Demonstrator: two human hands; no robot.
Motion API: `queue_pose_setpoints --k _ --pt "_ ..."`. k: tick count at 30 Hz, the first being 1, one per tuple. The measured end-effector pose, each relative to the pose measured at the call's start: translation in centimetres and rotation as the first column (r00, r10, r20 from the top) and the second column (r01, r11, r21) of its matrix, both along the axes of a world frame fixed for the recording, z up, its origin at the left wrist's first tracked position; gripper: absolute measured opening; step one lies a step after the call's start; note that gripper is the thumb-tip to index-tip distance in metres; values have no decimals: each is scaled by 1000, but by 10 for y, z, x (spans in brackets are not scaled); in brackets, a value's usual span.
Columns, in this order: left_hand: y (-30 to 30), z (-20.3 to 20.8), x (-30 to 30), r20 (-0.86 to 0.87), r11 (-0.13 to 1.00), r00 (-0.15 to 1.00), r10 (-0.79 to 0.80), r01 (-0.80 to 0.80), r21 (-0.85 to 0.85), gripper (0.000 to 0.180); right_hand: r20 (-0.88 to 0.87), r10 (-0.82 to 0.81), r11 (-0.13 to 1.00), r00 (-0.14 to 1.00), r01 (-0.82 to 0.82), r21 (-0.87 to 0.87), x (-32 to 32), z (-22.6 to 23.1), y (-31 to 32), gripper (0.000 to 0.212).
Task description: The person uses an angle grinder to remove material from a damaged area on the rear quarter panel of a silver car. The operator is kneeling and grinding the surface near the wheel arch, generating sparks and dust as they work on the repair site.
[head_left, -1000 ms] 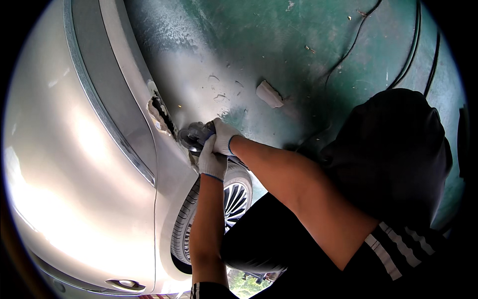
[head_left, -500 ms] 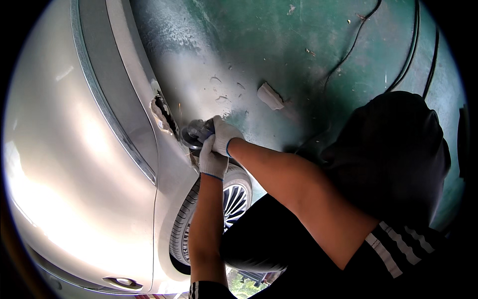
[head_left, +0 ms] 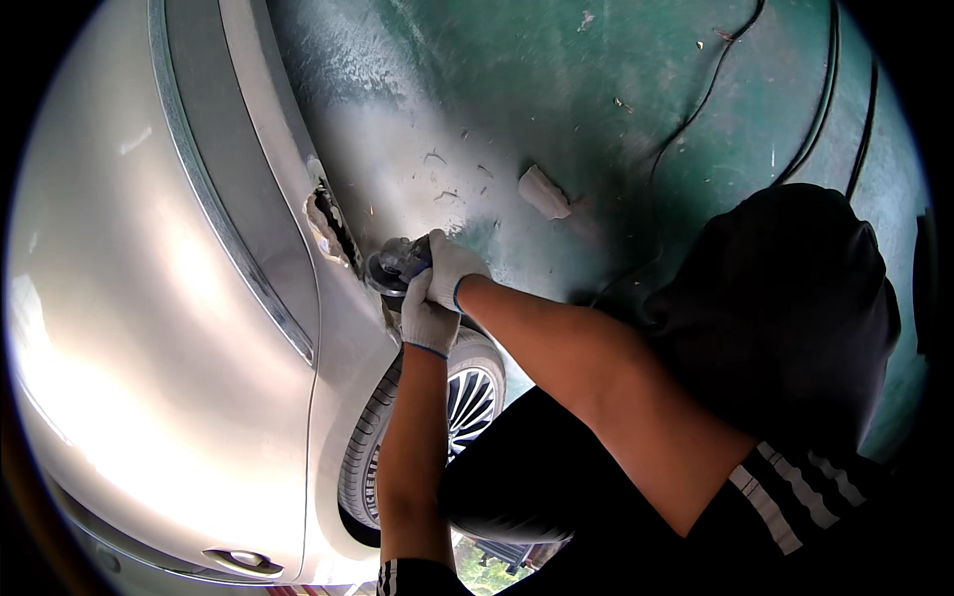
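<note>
Both gloved hands down on a small angle grinder point(head_left: 396, 266), pressed to the silver car body point(head_left: 149, 328) right at the edge of the rear wheel arch. Right hand point(head_left: 452, 270) wrapped shut around the grinder's body from above, fingers curled tight over it, probably to steer and push the disc into the metal. Left hand point(head_left: 427, 316) closed just beneath, touching the right one, seemingly bracing the tool from below against kickback. Grinder head sitting just beside a torn, ragged patch of damaged panel point(head_left: 326, 223), bare edges and pale filler showing along the seam. Directly under the hands, the tyre and alloy wheel point(head_left: 467, 402), spokes visible. Lower down the door, a door handle point(head_left: 243, 561) near the bottom rim of the view. Behind it all, a green painted floor point(head_left: 596, 99), dusted pale grey near the work spot, likely sanding dust. A crumpled pale scrap point(head_left: 545, 192) lying on the floor, near the hands but apart. Black cables point(head_left: 696, 109) trailing across the green toward the top. No packages, labels or signs legible anywhere.
</note>
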State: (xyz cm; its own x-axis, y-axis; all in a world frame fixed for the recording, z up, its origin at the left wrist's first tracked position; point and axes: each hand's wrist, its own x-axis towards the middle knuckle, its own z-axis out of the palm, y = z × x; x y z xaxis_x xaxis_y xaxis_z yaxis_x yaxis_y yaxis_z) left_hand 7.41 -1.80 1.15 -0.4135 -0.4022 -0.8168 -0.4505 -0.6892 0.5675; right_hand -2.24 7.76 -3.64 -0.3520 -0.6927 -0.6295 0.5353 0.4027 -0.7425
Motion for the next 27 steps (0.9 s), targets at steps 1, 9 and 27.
queue_pose_setpoints --k 1,9,27 --pt "-2 2 -5 -1 999 999 -35 35 1 41 -8 -13 1000 1000 13 10 0 2 1 58" --pt "-1 5 0 -2 1000 1000 -12 12 9 42 26 -36 999 999 37 -5 0 1 1 57" --pt "-11 -2 -10 21 1000 1000 1 -1 -19 34 162 52 998 985 -47 -30 -16 -8 -7 71"
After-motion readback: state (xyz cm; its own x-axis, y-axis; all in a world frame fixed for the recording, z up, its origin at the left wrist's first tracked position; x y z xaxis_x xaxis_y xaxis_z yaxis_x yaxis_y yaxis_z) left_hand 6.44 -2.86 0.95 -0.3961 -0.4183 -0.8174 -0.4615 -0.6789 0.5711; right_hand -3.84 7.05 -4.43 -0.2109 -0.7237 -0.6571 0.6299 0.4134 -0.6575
